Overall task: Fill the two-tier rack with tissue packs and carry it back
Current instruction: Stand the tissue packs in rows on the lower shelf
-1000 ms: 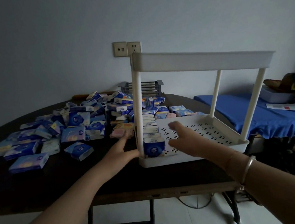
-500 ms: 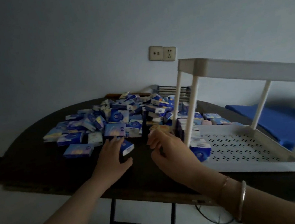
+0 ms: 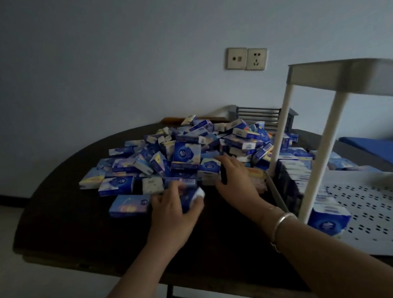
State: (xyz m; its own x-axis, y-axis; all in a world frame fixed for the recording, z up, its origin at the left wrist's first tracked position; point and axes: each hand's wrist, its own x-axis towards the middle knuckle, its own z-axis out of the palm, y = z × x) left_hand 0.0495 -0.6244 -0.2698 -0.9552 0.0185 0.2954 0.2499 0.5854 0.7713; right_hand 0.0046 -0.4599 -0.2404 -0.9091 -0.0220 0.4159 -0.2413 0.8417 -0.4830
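While your left hand grips a blue tissue pack, your right hand rests with relaxed fingers on the pile beside the rack.

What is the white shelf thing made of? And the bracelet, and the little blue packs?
The rack looks like matte white plastic: smooth one-piece rims, round posts, punched holes in its floor. The bracelet looks like polished metal; it glints pale even in dim light. The tissue packs seem wrapped in glossy printed film, though the picture is too dark to be sure.
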